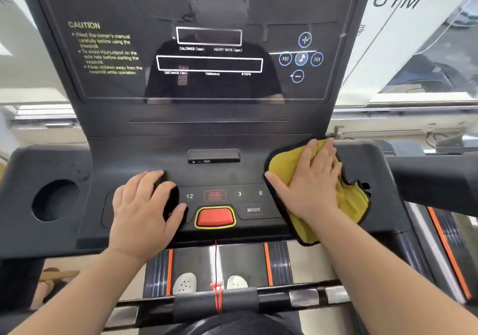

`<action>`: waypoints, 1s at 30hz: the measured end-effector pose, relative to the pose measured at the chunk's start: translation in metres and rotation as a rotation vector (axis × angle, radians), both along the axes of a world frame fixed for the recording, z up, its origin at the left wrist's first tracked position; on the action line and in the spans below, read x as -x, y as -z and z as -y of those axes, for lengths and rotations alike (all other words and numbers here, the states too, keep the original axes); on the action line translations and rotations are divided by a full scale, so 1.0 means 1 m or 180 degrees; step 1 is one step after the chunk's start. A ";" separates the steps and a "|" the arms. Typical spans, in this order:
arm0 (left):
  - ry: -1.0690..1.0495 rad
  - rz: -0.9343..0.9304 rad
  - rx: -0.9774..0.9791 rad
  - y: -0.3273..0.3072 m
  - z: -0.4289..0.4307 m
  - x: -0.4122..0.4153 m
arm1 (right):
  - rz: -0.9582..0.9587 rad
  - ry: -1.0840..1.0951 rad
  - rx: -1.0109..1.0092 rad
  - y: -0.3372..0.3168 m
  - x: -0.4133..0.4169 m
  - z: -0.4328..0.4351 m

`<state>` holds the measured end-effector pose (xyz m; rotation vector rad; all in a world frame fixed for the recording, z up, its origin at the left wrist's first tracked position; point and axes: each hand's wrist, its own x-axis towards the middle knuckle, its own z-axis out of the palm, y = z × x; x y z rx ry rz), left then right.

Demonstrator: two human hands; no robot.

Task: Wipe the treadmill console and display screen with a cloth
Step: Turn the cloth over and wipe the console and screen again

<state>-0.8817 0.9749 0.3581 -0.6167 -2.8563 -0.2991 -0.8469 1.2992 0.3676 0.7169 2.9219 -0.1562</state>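
My R hand lies flat, pressing the cloth on the console, right side. L hand rests relaxed, holding nothing. I'd say mid-task; screen prob not wiped yet.

Left grip rests, fingers spread; right grip presses flat, fingers straight.
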 end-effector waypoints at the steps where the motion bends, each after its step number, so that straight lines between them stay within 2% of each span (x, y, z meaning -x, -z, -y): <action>1: -0.0007 0.0011 0.0006 0.000 0.000 0.000 | -0.0013 -0.0039 -0.0024 0.000 0.003 0.014; 6: -0.0027 0.0003 0.0034 0.001 0.000 -0.001 | -0.0108 -0.1236 0.0081 0.001 -0.024 0.082; 9: -0.0067 -0.0019 -0.0014 0.001 0.000 -0.002 | -0.0194 -0.1761 0.0123 0.005 -0.051 0.075; 11: -0.0070 -0.0056 -0.0051 0.002 0.000 -0.002 | -0.0098 -0.1549 -0.0073 0.004 -0.054 0.048; 13: -0.0067 -0.0065 -0.0056 0.002 0.000 -0.001 | 0.0122 -0.1035 -0.0280 -0.003 -0.042 0.016; 17: -0.0088 -0.0035 -0.0046 0.003 0.001 -0.001 | 0.0225 -0.0544 -0.0234 -0.011 -0.013 -0.002; 19: -0.0098 -0.0026 -0.0032 0.003 0.001 -0.001 | 0.0165 -0.0660 -0.0203 -0.012 -0.006 0.016; 22: -0.0100 -0.0017 -0.0031 0.003 0.001 -0.002 | 0.0155 -0.1375 -0.0167 -0.008 -0.015 0.052; 25: -0.0102 -0.0031 -0.0042 0.002 0.001 -0.002 | -0.0454 -0.1839 0.0006 -0.006 -0.034 0.057; 27: -0.0100 -0.0038 -0.0040 0.003 0.001 -0.002 | -0.0859 -0.1704 0.0032 -0.005 -0.039 0.043; 30: -0.0104 -0.0024 -0.0029 0.003 0.001 -0.002 | -0.0700 -0.1253 -0.0096 -0.002 -0.033 0.026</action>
